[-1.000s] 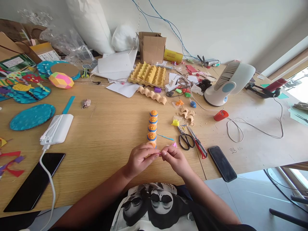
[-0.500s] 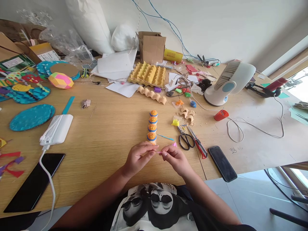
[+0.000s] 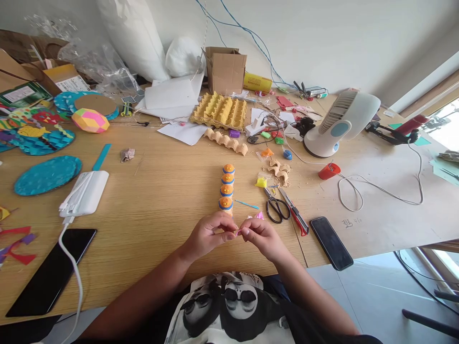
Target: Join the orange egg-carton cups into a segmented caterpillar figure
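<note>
Close to the table's front edge, my left hand (image 3: 211,235) and my right hand (image 3: 263,239) meet fingertip to fingertip. Between them is a small thin piece of pink clay (image 3: 238,232), pinched by both hands and partly hidden by the fingers. Just beyond the hands stands an egg-carton strip (image 3: 226,190) whose several bumps carry orange caps, blue bands and small yellow details. A thin blue modelling tool (image 3: 247,204) lies right of the strip. Behind my right hand is a pink packet (image 3: 256,216), partly covered.
To the right lie black-handled scissors (image 3: 277,209), a red utility knife (image 3: 297,215) and a phone (image 3: 331,242). A yellow clay packet (image 3: 261,182) and carton scraps (image 3: 279,171) sit farther back. A white fan (image 3: 337,126) and yellow egg tray (image 3: 219,111) stand behind.
Both hands have drawn slightly toward me, away from the strip. My left fingers have curled from flatter to a pinch, and the pink clay strand looks shorter between the fingertips.
</note>
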`<action>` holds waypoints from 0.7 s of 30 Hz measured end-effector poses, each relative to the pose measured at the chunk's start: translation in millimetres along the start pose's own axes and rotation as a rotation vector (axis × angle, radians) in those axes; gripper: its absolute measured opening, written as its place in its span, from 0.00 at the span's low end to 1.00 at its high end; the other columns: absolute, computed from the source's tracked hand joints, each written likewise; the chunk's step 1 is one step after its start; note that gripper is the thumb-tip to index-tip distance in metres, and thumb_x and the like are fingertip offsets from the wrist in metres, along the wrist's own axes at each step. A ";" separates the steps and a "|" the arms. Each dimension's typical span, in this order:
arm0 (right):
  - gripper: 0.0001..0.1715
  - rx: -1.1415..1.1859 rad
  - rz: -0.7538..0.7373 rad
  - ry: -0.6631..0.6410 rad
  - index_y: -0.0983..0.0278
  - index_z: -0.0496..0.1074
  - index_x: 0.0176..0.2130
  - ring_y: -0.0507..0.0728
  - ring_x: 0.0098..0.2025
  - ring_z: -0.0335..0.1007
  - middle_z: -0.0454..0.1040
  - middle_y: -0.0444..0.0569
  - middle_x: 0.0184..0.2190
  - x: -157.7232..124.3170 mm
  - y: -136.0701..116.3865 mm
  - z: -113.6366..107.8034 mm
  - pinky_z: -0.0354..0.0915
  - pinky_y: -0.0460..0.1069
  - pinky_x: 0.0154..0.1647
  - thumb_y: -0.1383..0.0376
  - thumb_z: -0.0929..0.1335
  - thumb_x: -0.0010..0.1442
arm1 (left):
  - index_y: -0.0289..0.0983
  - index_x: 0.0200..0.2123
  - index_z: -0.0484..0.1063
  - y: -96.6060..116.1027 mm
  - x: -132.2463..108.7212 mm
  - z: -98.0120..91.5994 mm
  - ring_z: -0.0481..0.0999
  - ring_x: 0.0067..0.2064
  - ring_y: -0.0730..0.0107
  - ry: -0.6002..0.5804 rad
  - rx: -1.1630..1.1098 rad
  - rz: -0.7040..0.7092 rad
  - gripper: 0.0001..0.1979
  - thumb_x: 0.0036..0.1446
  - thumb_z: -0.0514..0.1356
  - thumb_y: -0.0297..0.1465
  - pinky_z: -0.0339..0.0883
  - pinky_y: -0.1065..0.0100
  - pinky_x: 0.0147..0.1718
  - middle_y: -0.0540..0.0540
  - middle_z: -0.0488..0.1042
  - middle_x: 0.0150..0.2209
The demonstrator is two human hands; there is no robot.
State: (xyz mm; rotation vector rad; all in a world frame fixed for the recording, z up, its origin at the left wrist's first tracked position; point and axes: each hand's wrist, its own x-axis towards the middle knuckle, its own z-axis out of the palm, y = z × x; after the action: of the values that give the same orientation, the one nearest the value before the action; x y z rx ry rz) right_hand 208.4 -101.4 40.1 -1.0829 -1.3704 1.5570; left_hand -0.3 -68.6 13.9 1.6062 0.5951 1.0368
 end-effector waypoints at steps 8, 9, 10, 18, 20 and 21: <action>0.23 -0.043 -0.041 0.079 0.63 0.72 0.30 0.53 0.30 0.61 0.69 0.45 0.26 -0.9 1.8 0.2 0.59 0.48 0.32 0.46 0.71 0.63 | 0.36 0.41 0.79 -0.1 -1.7 -0.5 0.79 0.40 0.68 0.060 0.063 -0.050 0.09 0.61 0.67 0.35 0.77 0.68 0.41 0.43 0.78 0.39; 0.23 -0.053 -0.050 0.084 0.63 0.73 0.31 0.52 0.29 0.60 0.68 0.45 0.26 -1.1 2.0 0.1 0.59 0.48 0.31 0.47 0.71 0.63 | 0.36 0.42 0.79 0.3 -1.6 -0.1 0.79 0.40 0.68 0.063 0.093 -0.031 0.09 0.60 0.68 0.34 0.77 0.68 0.41 0.43 0.78 0.40; 0.22 -0.062 -0.059 0.086 0.63 0.73 0.32 0.52 0.29 0.60 0.69 0.45 0.26 -1.3 2.2 0.2 0.58 0.48 0.30 0.48 0.71 0.63 | 0.37 0.43 0.79 0.9 -1.4 0.3 0.80 0.40 0.69 0.067 0.126 -0.007 0.09 0.60 0.68 0.33 0.77 0.69 0.41 0.43 0.79 0.40; 0.20 -0.131 -0.060 0.049 0.64 0.75 0.34 0.52 0.29 0.61 0.71 0.46 0.27 -3.8 2.0 0.0 0.59 0.48 0.31 0.49 0.71 0.64 | 0.38 0.41 0.80 4.2 0.5 1.5 0.81 0.41 0.67 0.089 0.272 0.099 0.04 0.62 0.66 0.29 0.76 0.68 0.42 0.45 0.81 0.37; 0.21 -0.153 -0.067 0.035 0.64 0.75 0.34 0.52 0.29 0.62 0.71 0.46 0.27 -4.0 1.3 -0.6 0.59 0.48 0.31 0.49 0.70 0.65 | 0.38 0.40 0.80 3.8 0.3 1.4 0.81 0.40 0.68 0.095 0.279 0.108 0.04 0.62 0.66 0.29 0.76 0.68 0.42 0.45 0.81 0.37; 0.20 -0.163 -0.073 0.028 0.64 0.75 0.34 0.52 0.29 0.62 0.71 0.46 0.27 -4.1 0.8 -0.9 0.59 0.48 0.31 0.49 0.70 0.65 | 0.38 0.40 0.80 3.5 0.2 1.4 0.81 0.40 0.68 0.099 0.282 0.116 0.04 0.61 0.67 0.29 0.76 0.68 0.42 0.46 0.81 0.37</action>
State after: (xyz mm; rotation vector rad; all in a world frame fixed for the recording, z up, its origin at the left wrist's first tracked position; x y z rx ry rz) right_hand 210.6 -105.1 39.6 -1.1344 -1.5214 1.3928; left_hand 0.5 -70.2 17.2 1.8607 0.7476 1.1630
